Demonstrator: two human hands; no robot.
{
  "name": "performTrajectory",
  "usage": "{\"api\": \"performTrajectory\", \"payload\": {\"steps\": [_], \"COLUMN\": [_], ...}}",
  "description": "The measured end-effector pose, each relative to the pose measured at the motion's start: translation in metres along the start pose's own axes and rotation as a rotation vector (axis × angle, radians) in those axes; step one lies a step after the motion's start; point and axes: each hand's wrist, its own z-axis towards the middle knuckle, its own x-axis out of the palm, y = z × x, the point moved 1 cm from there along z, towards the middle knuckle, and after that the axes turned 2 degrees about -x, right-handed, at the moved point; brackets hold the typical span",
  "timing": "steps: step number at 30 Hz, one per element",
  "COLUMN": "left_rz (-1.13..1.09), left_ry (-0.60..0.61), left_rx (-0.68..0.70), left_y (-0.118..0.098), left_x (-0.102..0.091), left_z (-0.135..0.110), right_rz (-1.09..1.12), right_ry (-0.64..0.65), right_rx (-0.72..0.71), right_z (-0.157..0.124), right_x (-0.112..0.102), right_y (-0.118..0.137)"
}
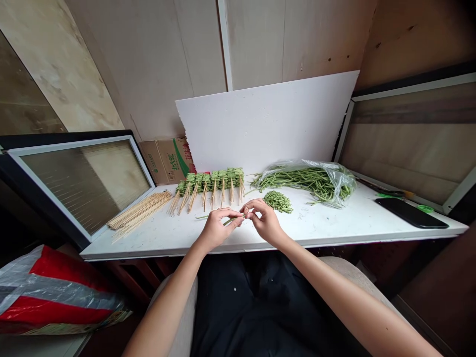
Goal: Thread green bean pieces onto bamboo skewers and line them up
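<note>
Over the front of the white table [327, 228], my left hand [216, 229] pinches a long green bean [229, 221], whose thin tail pokes out to the left. My right hand [266, 223] is closed at the bean's other end, thumb and fingertips together and nearly touching the left ones. Just behind my right hand lies a heap of short bean pieces [278, 202]. Bundles of skewered beans [226, 178] stand in a row beyond my left hand, their bare stick ends toward me.
Loose bamboo skewers [143, 209] lie at the left. Long beans [297, 178] spill from a clear plastic bag [344, 186] at the back right. A black phone [411, 213] rests near the right end. Behind stand a white board [267, 124] and a cardboard box [158, 161].
</note>
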Motion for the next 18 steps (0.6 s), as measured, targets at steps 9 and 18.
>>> {"api": "performTrajectory", "payload": {"steps": [9, 18], "left_rz": [-0.179, 0.023], "left_ry": [0.005, -0.064], "left_rx": [-0.058, -0.099], "left_y": [0.011, 0.025], "left_x": [0.006, -0.005], "left_z": [0.000, 0.002], "right_rz": [0.478, 0.067], "right_ry": [0.027, -0.202], "right_rx": [0.327, 0.330], "right_z": [-0.004, 0.016], "right_x": [0.010, -0.057], "right_y": [-0.010, -0.064]}}
